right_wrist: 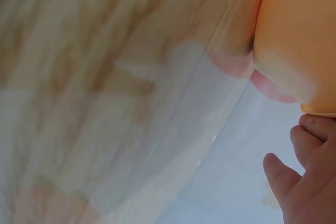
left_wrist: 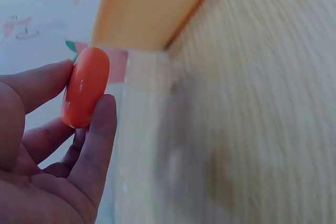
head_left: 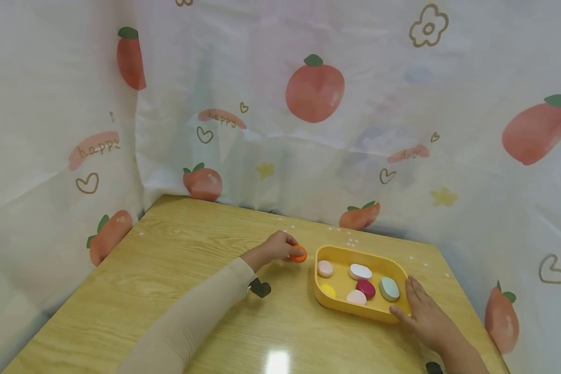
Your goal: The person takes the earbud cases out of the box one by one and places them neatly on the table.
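My left hand (head_left: 277, 246) pinches a glossy orange rounded disc (left_wrist: 86, 87) between thumb and fingers, just left of the yellow tray (head_left: 362, 310). In the head view the disc hangs over the table, apart from the tray. The right hand (head_left: 427, 317) rests against the tray's right end, with the thumb at the near corner and straight fingers along the side. Inside the tray lie a mint green piece (head_left: 389, 289), a white piece (head_left: 360, 271), a crimson piece (head_left: 365, 289), a yellow piece (head_left: 328, 291) and two pale pink pieces, one at the left (head_left: 324, 268).
The wooden table (head_left: 205, 234) carries small white specks along its back. A white curtain (head_left: 262, 78) printed with fruit surrounds it at the back and sides. Black wrist straps (head_left: 260, 288) show near the hands.
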Tool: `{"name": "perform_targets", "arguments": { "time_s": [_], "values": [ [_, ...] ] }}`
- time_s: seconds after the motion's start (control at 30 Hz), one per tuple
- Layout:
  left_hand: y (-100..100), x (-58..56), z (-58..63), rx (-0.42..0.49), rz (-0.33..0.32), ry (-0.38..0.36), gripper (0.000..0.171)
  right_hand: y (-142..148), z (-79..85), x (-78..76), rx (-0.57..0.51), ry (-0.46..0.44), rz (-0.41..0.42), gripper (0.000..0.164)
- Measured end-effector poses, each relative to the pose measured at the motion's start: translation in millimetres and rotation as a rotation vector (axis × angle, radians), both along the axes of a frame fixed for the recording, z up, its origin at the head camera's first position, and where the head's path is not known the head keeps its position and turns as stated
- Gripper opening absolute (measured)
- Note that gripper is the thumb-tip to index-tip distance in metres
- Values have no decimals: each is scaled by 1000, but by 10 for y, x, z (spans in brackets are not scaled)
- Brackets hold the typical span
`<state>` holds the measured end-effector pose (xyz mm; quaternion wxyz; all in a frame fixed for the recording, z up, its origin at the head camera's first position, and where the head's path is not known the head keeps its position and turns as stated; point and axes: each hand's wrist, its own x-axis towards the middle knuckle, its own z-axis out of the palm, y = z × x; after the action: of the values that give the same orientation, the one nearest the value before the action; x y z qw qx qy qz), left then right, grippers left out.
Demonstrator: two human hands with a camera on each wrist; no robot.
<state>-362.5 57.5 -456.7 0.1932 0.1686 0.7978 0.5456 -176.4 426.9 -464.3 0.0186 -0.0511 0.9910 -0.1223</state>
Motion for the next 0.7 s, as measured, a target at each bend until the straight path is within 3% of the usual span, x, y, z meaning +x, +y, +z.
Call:
{"name": "perform_targets", "arguments": {
  "time_s": [0.23, 0.7],
  "values": [
    [-142, -26, -98, -6, -4, 33, 26, 9, -3, 18, 10, 2, -8, 96],
    [-289, -103, -211, -163, -17, 163, 31, -28, 14, 18, 8, -18, -30, 95]
  ]
}}
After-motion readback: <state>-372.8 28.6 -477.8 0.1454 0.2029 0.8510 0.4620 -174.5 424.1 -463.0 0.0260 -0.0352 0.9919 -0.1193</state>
